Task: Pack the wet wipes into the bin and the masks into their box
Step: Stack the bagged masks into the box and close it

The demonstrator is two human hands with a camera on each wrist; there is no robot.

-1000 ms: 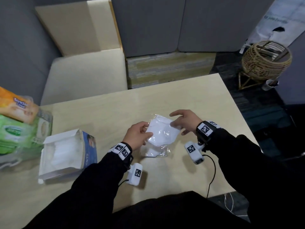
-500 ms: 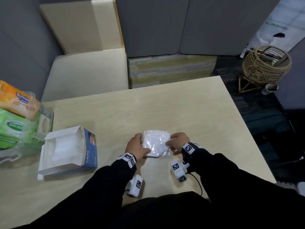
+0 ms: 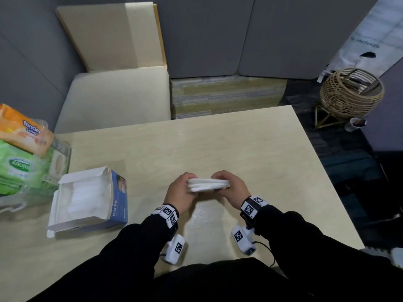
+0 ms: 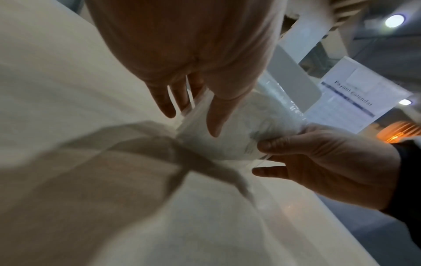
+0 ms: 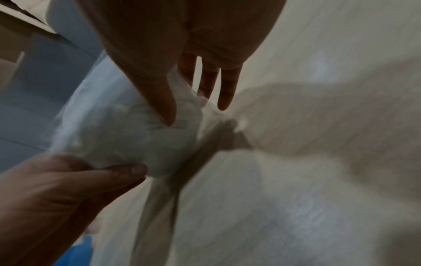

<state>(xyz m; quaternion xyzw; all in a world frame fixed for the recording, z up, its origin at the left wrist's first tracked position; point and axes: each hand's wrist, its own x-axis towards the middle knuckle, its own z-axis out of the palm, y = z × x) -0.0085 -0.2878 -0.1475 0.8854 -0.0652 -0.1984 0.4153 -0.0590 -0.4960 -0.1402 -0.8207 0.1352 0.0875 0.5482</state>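
A small stack of white masks in clear wrappers stands on edge above the table, held between both hands. My left hand pinches its left end with thumb and fingers, and my right hand pinches the right end. The wrist views show the masks between thumb and fingers of each hand. The blue and white mask box lies open at the left with white masks inside. A clear bin at the far left holds green wet wipes and an orange pack.
The pale wooden table has its right edge near my right arm. A cream chair stands behind the table. A wicker basket sits on the floor at the right.
The masks lay flat on the table under both hands; now they are gathered, turned on edge and lifted slightly, with both hands closer together on their ends.
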